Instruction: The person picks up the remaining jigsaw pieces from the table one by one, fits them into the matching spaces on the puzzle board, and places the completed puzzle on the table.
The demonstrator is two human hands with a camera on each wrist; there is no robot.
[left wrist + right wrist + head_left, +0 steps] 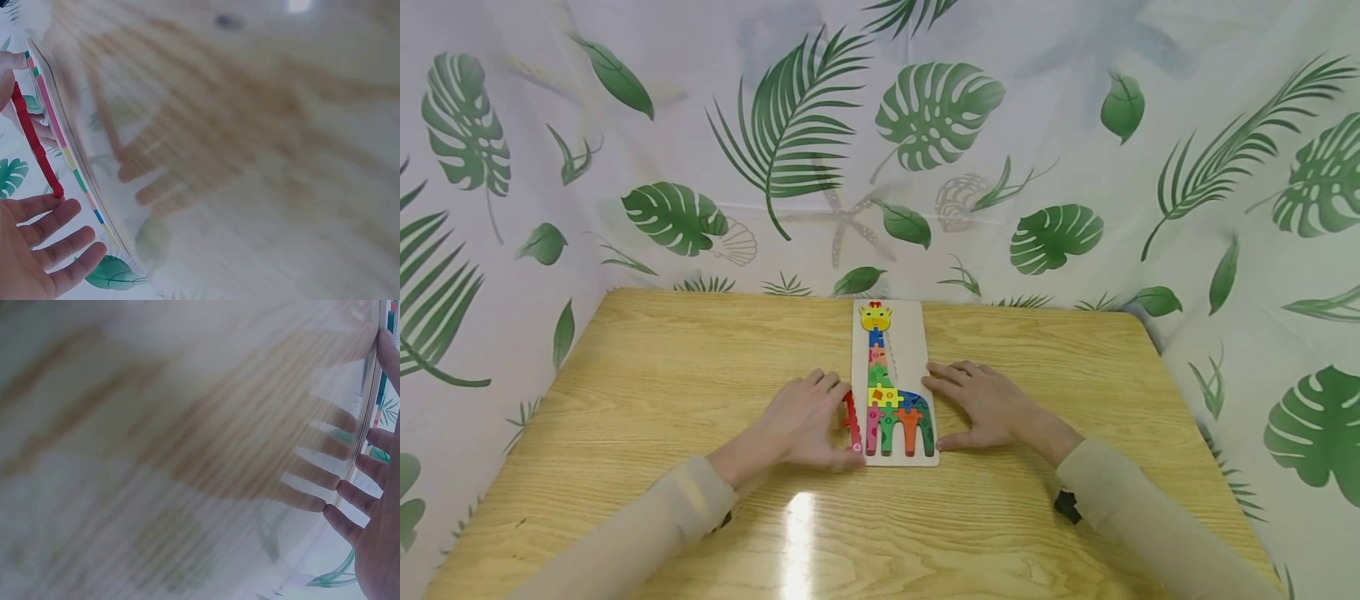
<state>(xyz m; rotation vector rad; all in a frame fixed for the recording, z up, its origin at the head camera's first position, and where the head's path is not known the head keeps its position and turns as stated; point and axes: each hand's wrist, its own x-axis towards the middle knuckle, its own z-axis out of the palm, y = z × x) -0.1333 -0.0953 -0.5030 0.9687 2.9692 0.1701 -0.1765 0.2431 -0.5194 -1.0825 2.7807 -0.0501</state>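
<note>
A giraffe puzzle board (906,333) lies on the table, with a yellow head piece (876,317) at its far end and coloured, numbered pieces down the neck, body and legs. A wavy recess shows along the right of the neck. At the board's left edge, my left hand (801,423) pinches a long red wavy puzzle piece (37,147) lengthwise between thumb and index finger, raised over the table in the left wrist view. Its other fingers are spread. My right hand (988,404) lies at the board's right edge, fingers spread and fingertips right at the rim.
The wooden table (685,358) has a glossy top that reflects the hands. Behind it and on both sides hangs a white cloth (977,33) printed with green leaves. A dark band (1067,506) shows under the right sleeve.
</note>
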